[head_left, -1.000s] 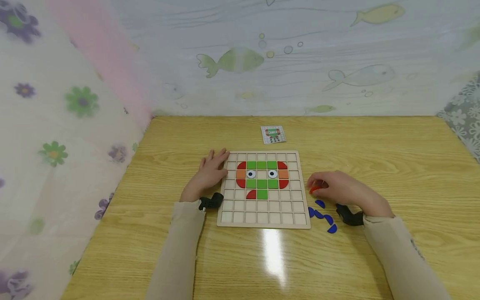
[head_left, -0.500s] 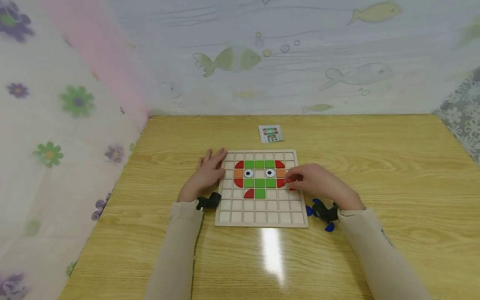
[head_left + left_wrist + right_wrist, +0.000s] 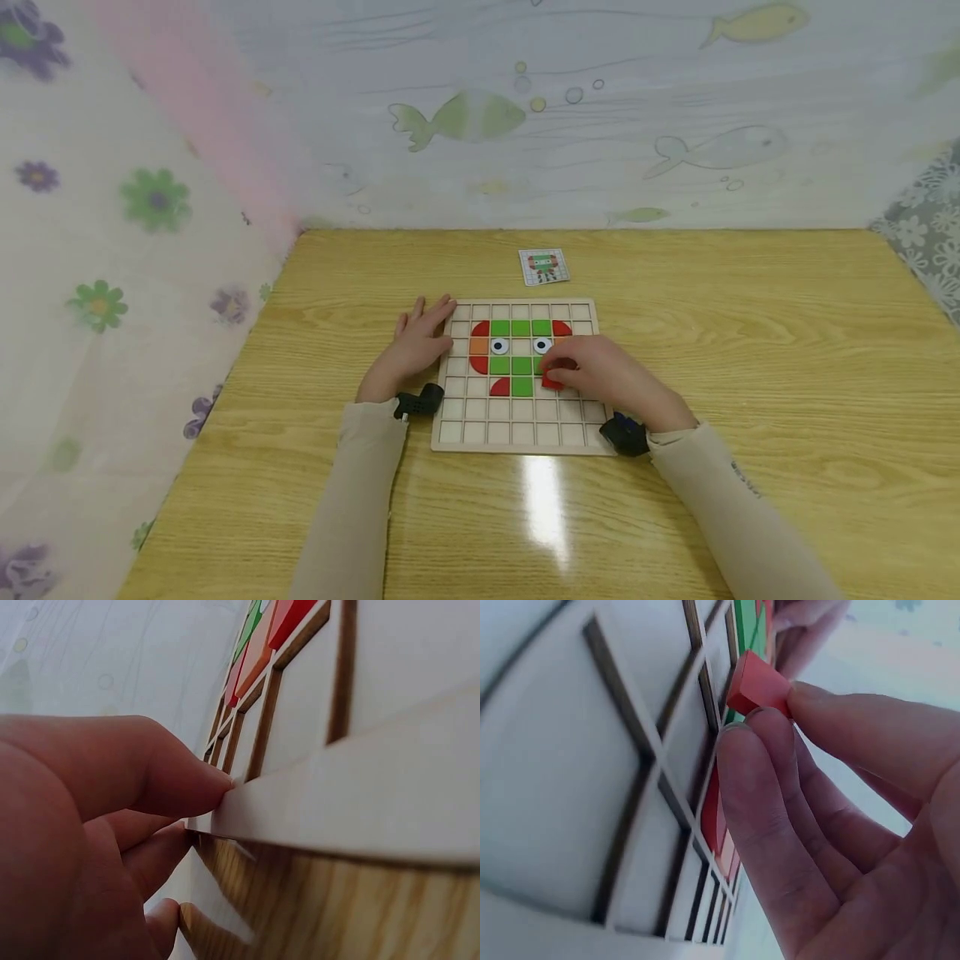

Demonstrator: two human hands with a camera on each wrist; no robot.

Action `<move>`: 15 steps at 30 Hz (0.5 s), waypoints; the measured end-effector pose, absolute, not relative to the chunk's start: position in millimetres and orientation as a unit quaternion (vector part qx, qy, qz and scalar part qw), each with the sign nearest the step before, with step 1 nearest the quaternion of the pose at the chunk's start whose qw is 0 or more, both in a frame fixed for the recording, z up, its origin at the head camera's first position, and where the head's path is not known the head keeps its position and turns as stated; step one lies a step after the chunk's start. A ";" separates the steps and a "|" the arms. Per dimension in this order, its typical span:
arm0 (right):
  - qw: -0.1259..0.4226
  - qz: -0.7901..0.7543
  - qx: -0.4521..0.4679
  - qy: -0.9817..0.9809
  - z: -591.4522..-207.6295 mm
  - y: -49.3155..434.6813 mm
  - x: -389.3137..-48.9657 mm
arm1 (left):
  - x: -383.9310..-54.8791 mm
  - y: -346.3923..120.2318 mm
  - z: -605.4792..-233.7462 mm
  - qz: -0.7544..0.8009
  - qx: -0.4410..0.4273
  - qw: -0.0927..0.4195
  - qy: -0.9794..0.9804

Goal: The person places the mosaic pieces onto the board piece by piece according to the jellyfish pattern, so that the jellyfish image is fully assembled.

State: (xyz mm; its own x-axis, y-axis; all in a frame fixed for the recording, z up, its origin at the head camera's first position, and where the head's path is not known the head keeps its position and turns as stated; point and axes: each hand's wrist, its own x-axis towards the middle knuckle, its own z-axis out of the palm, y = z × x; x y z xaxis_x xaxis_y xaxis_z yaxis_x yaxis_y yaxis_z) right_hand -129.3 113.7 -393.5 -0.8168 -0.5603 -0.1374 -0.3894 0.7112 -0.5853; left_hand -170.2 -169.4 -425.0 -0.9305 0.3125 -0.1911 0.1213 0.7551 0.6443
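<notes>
A wooden grid board [image 3: 487, 410] lies on the table, with green, red and orange tiles and two round eye pieces in its cells forming a face. My left hand [image 3: 411, 350] rests at the board's left side, fingers extended; in the left wrist view the thumb touches the board's edge. Between the thumb and fingers of my right hand [image 3: 603, 373] a small red tile [image 3: 761, 681] is pinched. It is over the cells just right of the lowest green tile [image 3: 522, 387]. That hand covers the right part of the face.
A small printed card [image 3: 544, 267] with a similar face lies behind the board. A black wrist camera [image 3: 625, 436] on the right wrist mostly hides the blue half-round pieces there. A patterned wall [image 3: 465, 167] stands at the table's back edge.
My right hand has carried the red tile from the table right of the board leftward over the grid. My left hand has stayed at the board's left side.
</notes>
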 end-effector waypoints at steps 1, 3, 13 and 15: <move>0.152 -0.274 -0.263 0.912 -394.2 112.4 -128.8 | -170.1 -169.3 -424.9 0.331 0.117 0.144 0.925; 0.149 -0.267 -0.267 0.914 -394.9 109.8 -128.0 | -170.1 -169.5 -424.9 0.333 0.118 0.145 0.924; 0.134 -0.249 -0.259 0.923 -398.4 99.6 -125.1 | -171.0 -170.0 -426.0 0.329 0.115 0.148 0.925; 0.127 -0.247 -0.264 0.924 -399.0 98.5 -124.9 | -171.2 -170.0 -426.2 0.326 0.113 0.149 0.927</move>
